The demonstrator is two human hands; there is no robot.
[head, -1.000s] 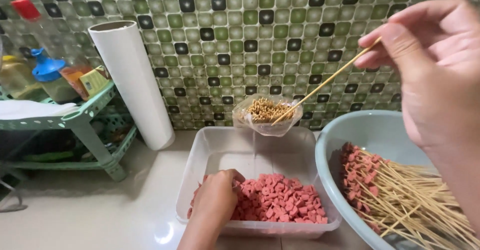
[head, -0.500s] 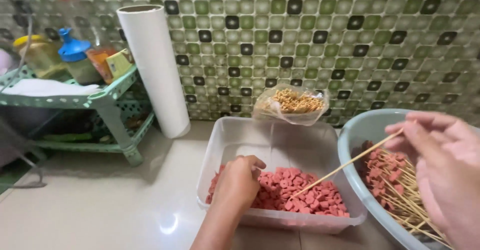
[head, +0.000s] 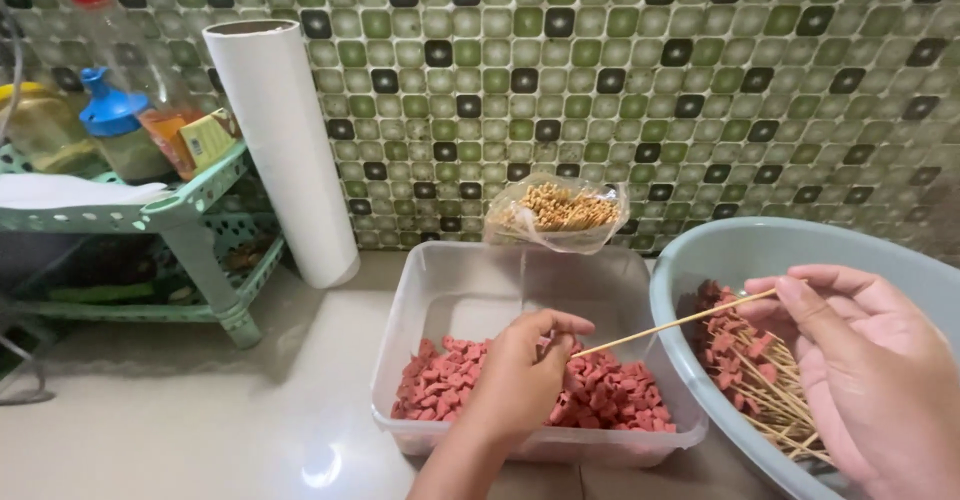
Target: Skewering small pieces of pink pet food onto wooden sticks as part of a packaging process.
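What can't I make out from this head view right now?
- Left hand: fingertips curl down into the pink pieces, hiding what they pinch.
- Skewer: its tip is hidden behind the left hand.
- Right hand: cut off by the right edge.
- Grey basin: far side out of frame.
- Shelf bottles: blurred.

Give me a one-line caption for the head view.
Left hand in tub of pink meat cubes; right hand holds skewer.

A clear glossy plastic tub (head: 420, 290), a smooth grey plastic basin (head: 700, 260), thin wooden skewers (head: 770, 400), glossy tiled wall (head: 600, 80).
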